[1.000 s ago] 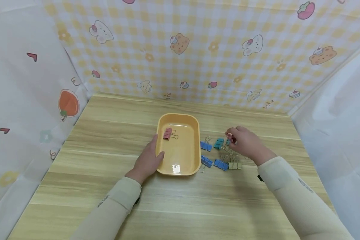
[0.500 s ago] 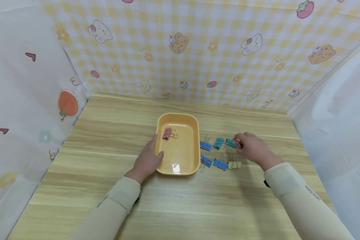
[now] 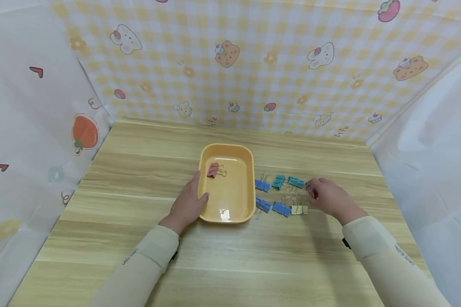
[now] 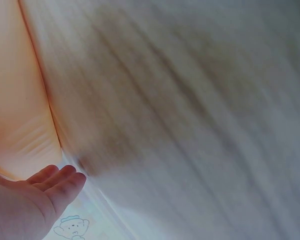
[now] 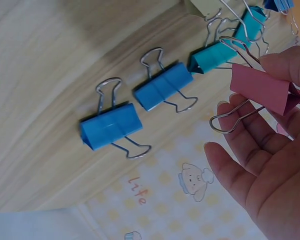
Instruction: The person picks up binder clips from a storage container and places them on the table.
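In the head view my left hand (image 3: 186, 202) holds the left rim of a yellow-orange tray (image 3: 226, 221), thumb over the edge. The left wrist view shows its fingers (image 4: 65, 182) along the tray's outside. Inside the tray lies a pink binder clip (image 3: 213, 170). My right hand (image 3: 330, 197) is at the right of the loose clips, gripping another pink binder clip (image 5: 262, 87) between thumb and fingers. Left of this hand lie two teal binder clips (image 3: 296, 182), a pale yellow one (image 3: 299, 209) and several blue ones (image 3: 281, 209).
The right wrist view shows two more blue binder clips (image 5: 111, 126) on the table, mostly hidden behind my hand in the head view. Wood-grain table (image 3: 234, 264) surrounds the tray. A checked cloth (image 3: 253, 76) hangs behind, with white cloth at both sides.
My right hand has moved rightward and toward me with the pink binder clip, uncovering a teal clip. My left hand and the tray stay together in place.
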`<state>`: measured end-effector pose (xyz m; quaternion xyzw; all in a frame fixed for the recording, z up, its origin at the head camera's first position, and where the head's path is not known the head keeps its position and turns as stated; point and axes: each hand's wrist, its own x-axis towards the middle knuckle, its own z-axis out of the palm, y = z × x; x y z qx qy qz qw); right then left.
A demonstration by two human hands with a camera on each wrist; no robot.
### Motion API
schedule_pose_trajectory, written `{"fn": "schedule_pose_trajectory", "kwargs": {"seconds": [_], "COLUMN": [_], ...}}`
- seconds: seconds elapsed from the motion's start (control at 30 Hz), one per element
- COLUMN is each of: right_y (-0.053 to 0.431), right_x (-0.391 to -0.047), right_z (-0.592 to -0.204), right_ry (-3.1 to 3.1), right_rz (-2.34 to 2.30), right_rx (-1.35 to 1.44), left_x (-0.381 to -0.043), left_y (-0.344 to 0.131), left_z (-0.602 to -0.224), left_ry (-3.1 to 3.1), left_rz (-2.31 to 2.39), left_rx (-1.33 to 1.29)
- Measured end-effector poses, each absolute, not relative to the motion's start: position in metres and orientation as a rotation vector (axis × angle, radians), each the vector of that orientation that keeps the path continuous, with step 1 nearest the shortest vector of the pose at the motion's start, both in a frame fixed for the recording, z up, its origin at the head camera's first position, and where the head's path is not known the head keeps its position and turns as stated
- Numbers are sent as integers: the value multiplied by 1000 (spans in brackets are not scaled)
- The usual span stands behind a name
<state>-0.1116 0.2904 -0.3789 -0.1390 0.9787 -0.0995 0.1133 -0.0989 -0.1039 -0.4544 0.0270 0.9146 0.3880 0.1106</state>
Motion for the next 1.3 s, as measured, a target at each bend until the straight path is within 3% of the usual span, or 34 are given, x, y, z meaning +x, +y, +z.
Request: {"fn": "schedule_pose_trajectory", "kwargs": {"seconds": [1.3], "right_y": [307], "right_x": [-98], "right_z": [-406], "right_ry": [2860], "right_rz": [-28], "right_rx": [-392], "left_x": [-97], "left_y": [-102], "left_z": [-449], "left_ry": [2684], "left_rz": [1125], "left_rx": [68]}}
